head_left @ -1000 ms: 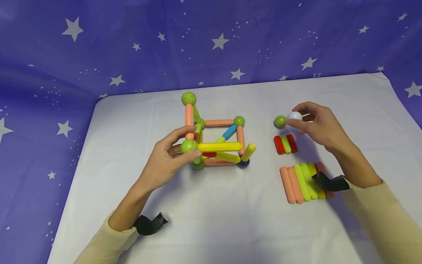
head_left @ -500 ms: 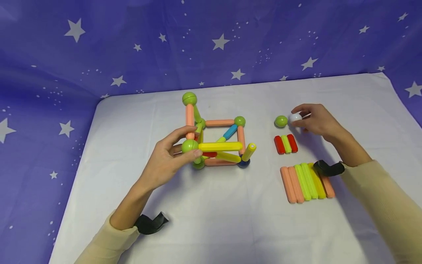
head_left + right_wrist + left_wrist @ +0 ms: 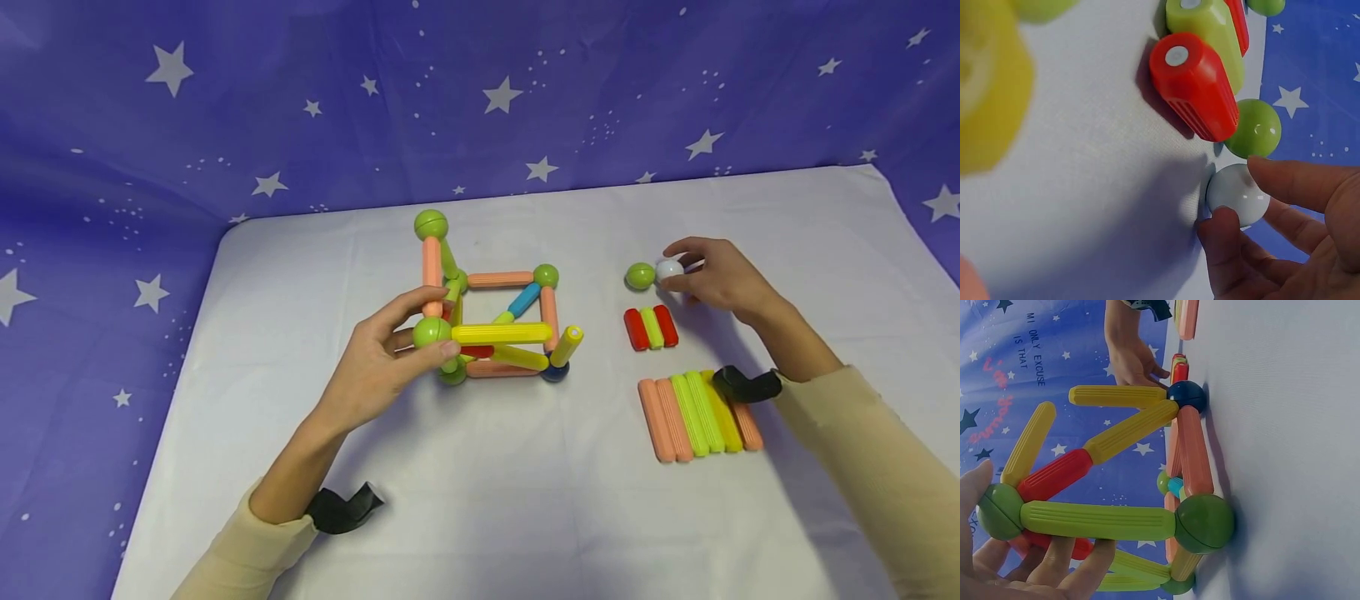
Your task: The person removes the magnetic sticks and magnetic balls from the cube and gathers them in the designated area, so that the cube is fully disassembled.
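Observation:
A magnetic stick-and-ball frame (image 3: 501, 278) stands on the table, built from pink, yellow, green, red and blue sticks with green balls and one dark blue ball (image 3: 1186, 397). My left hand (image 3: 378, 354) grips its near upper corner, thumb and fingers about a green ball (image 3: 432, 332). From that ball a thick yellow stick (image 3: 502, 334) points right. My right hand (image 3: 723, 275) pinches a white ball (image 3: 1238, 195) between thumb and fingers, low at the tabletop. Right beside it sits a loose green ball (image 3: 1254, 128).
Two short red sticks with a yellow-green one (image 3: 651, 327) lie below the loose balls. Nearer, a row of long pink, green and yellow sticks (image 3: 697, 417) lies under the right wrist strap (image 3: 750, 384). A blue star-patterned cloth (image 3: 480, 100) hangs behind the white table (image 3: 480, 517).
My right hand has lowered the white ball to the table, then shifted it slightly left toward the green ball. The left hand keeps its grip on the frame.

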Motion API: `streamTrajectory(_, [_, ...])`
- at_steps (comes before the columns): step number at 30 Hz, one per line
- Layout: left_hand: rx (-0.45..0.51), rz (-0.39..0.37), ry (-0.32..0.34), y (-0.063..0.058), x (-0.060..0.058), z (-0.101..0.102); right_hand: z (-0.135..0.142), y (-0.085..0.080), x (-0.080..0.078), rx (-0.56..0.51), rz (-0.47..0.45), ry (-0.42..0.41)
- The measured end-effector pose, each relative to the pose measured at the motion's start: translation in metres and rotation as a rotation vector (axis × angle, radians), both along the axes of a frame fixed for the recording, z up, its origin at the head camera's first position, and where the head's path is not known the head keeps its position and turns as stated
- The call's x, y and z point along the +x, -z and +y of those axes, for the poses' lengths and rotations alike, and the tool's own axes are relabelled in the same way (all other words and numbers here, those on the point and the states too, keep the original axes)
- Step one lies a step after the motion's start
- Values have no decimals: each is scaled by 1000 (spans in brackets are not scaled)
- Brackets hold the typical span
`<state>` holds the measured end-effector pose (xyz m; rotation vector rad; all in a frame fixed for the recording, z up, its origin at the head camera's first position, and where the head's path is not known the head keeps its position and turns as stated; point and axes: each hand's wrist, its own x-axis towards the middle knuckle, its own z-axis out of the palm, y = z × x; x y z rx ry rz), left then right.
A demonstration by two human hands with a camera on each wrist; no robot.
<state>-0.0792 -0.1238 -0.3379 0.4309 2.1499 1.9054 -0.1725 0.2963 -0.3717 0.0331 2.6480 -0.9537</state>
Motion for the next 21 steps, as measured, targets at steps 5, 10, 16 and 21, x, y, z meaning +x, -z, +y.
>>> streamTrajectory(5, [-7, 3, -2, 0, 0, 0, 2, -2, 4, -4, 13, 9])
streamTrajectory(10, [-3, -4, -2, 0, 0, 1, 2, -10, 14, -23, 96, 25])
streamTrajectory(16, [2, -5, -6, 0, 0, 0, -17, -27, 40, -38, 234, -21])
streamTrajectory(21, [6, -3, -4, 1, 0, 0, -47, -34, 68, -85, 318, -164])
